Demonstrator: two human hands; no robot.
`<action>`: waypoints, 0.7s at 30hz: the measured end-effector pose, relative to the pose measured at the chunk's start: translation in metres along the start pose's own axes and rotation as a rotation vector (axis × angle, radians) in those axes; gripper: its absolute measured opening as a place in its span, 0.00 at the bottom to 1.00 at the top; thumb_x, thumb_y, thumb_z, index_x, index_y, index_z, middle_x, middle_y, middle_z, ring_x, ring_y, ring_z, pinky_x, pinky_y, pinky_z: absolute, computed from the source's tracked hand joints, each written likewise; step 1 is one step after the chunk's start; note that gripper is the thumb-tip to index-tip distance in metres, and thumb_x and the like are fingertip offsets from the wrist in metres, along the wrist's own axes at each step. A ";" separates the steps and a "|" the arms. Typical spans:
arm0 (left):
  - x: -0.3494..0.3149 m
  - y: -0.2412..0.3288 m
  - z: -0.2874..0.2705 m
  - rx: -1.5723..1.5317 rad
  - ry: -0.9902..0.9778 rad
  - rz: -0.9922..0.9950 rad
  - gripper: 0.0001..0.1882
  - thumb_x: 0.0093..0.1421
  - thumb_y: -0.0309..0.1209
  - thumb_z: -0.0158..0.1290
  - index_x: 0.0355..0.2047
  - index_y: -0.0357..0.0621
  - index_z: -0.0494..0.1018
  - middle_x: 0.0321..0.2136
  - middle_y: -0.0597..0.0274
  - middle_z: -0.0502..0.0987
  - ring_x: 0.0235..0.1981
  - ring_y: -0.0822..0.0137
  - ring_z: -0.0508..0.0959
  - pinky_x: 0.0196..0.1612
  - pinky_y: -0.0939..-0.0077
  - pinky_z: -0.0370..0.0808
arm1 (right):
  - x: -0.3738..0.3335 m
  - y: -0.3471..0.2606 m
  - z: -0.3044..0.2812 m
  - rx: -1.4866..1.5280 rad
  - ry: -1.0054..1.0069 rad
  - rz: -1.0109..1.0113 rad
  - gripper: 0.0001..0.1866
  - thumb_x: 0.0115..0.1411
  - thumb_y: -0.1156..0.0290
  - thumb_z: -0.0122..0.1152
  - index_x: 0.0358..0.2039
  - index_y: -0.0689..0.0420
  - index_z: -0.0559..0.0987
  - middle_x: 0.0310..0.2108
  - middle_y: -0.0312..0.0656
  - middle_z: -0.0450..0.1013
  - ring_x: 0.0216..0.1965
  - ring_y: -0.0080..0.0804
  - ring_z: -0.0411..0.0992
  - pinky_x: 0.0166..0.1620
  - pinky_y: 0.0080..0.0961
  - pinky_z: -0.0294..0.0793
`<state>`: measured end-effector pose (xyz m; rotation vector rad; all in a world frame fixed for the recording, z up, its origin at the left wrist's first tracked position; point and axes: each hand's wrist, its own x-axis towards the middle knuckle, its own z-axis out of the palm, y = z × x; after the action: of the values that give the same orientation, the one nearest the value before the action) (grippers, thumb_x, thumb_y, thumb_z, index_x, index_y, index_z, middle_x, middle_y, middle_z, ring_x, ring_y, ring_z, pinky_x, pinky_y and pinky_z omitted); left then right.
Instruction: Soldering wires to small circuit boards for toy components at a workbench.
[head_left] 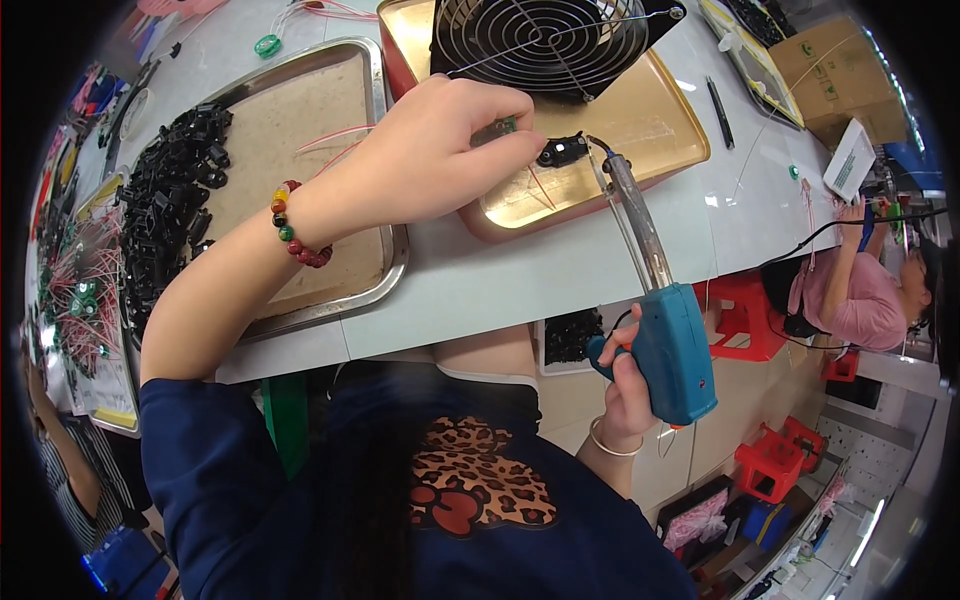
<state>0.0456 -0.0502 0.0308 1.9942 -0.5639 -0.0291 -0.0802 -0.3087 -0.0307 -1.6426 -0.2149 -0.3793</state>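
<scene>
My left hand, with a beaded bracelet on its wrist, is closed in a pinch over the gold-coloured tray. Between its fingers is a small green circuit board with thin red wires. Just beyond the fingertips sits a small black plastic part; whether it is joined to the board I cannot tell. My right hand grips a teal trigger-style soldering gun, a finger at its trigger. The gun's tip points up and left, close to the black part.
A black fan with a round wire guard stands on the gold tray. To the left, a metal tray holds a heap of black plastic parts. Farther left lie green boards with red wires. A black pen and a co-worker are at right.
</scene>
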 end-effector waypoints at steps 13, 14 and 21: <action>-0.002 0.000 -0.002 -0.080 -0.022 -0.043 0.15 0.61 0.33 0.47 0.21 0.35 0.64 0.13 0.70 0.61 0.17 0.82 0.57 0.19 0.82 0.55 | 0.003 -0.009 0.005 0.042 0.019 0.061 0.22 0.49 0.75 0.53 0.45 0.71 0.68 0.40 0.54 0.71 0.22 0.28 0.68 0.26 0.19 0.68; -0.003 0.000 -0.002 -0.079 -0.021 -0.045 0.15 0.61 0.33 0.47 0.21 0.35 0.64 0.13 0.70 0.61 0.17 0.82 0.57 0.19 0.82 0.55 | 0.003 -0.010 0.006 0.043 0.018 0.061 0.22 0.49 0.75 0.53 0.45 0.71 0.68 0.40 0.54 0.71 0.22 0.28 0.68 0.26 0.19 0.68; -0.003 -0.003 -0.001 -0.079 -0.007 -0.012 0.15 0.61 0.33 0.47 0.22 0.34 0.66 0.13 0.67 0.63 0.16 0.81 0.59 0.19 0.81 0.57 | 0.006 -0.016 0.008 0.064 -0.022 0.081 0.22 0.49 0.75 0.53 0.46 0.71 0.68 0.40 0.55 0.70 0.22 0.29 0.68 0.25 0.19 0.68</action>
<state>0.0446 -0.0475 0.0283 1.9214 -0.5473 -0.0643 -0.0797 -0.2993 -0.0142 -1.5883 -0.1746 -0.2896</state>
